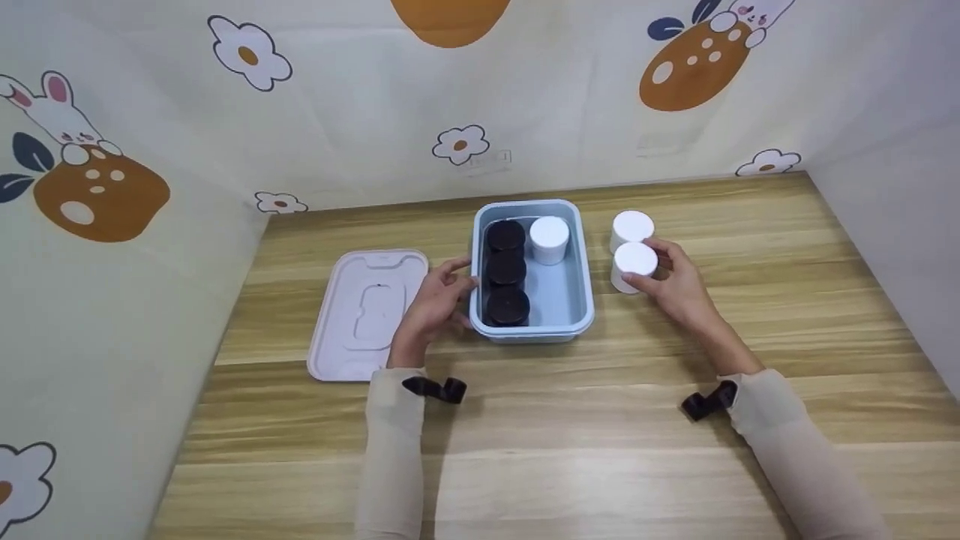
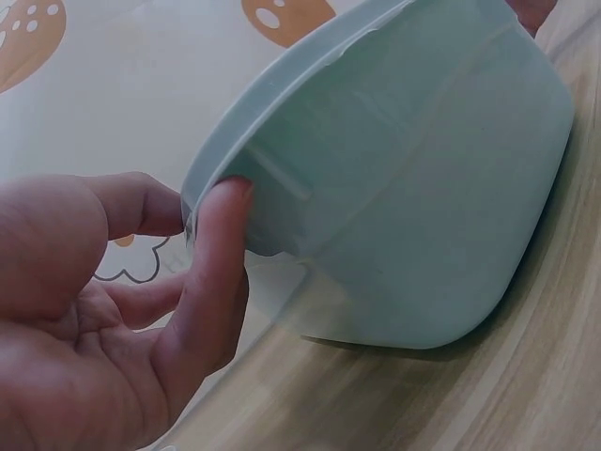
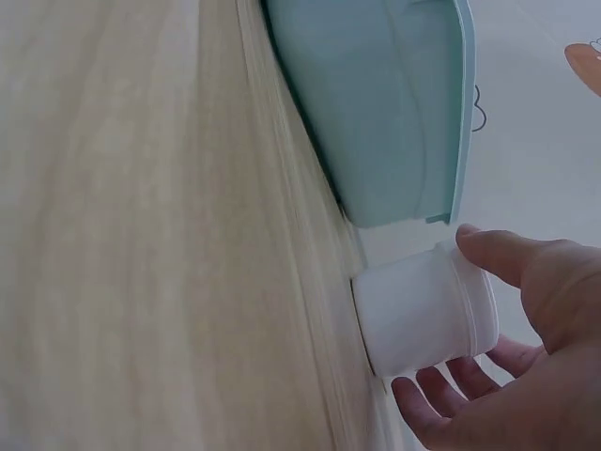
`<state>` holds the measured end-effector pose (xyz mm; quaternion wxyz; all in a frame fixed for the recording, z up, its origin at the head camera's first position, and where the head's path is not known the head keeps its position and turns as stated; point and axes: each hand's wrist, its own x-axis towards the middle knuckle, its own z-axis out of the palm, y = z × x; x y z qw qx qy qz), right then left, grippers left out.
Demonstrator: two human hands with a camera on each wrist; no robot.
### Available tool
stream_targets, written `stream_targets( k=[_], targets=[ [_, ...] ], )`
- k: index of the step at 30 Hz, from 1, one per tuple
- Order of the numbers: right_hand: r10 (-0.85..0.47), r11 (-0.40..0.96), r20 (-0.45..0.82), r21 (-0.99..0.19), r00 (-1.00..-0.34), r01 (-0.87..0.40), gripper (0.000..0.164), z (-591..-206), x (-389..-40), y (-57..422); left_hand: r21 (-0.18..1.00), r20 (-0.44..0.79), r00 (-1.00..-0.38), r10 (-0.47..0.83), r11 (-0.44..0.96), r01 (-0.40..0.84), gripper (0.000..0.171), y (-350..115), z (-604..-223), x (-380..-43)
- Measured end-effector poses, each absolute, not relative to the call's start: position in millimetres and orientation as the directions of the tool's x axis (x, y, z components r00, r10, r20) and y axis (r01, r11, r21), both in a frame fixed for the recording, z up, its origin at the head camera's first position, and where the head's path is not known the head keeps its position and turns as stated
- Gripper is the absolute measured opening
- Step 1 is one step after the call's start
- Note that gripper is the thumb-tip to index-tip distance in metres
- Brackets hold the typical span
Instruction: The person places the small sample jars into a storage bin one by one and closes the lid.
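Observation:
A light blue plastic box (image 1: pixel 559 300) stands on the table. Along its left side are three black-lidded jars (image 1: pixel 507 268) in a row, and one white jar (image 1: pixel 549 238) sits at its far right. My left hand (image 1: pixel 437 300) pinches the box's left rim, one finger lying under the lip in the left wrist view. To the right of the box, my right hand (image 1: pixel 679 289) holds a white lidded jar (image 3: pixel 423 310) at its lid between thumb and fingers. That jar is upright, at the tabletop. Just behind it stands another white jar (image 1: pixel 632 225).
A pale, flat lid (image 1: pixel 330 330) with rounded corners lies left of the box, partly under the left forearm in the head view. The wood-grain table (image 1: pixel 585 465) is bordered by patterned fabric walls (image 1: pixel 360 120) at the back and sides.

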<state>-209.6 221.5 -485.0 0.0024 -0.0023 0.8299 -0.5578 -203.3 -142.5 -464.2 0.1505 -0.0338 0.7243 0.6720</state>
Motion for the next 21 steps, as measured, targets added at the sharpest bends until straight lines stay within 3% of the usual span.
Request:
stream_targets(
  k=[21],
  targets=[
    [-0.061,0.351,-0.048,-0.936,-0.997,0.024,0.072,-471,-201,218,0.962,-0.272,-0.949,0.160,0.076,-0.263,0.051,-142,-464,-202]
  ],
)
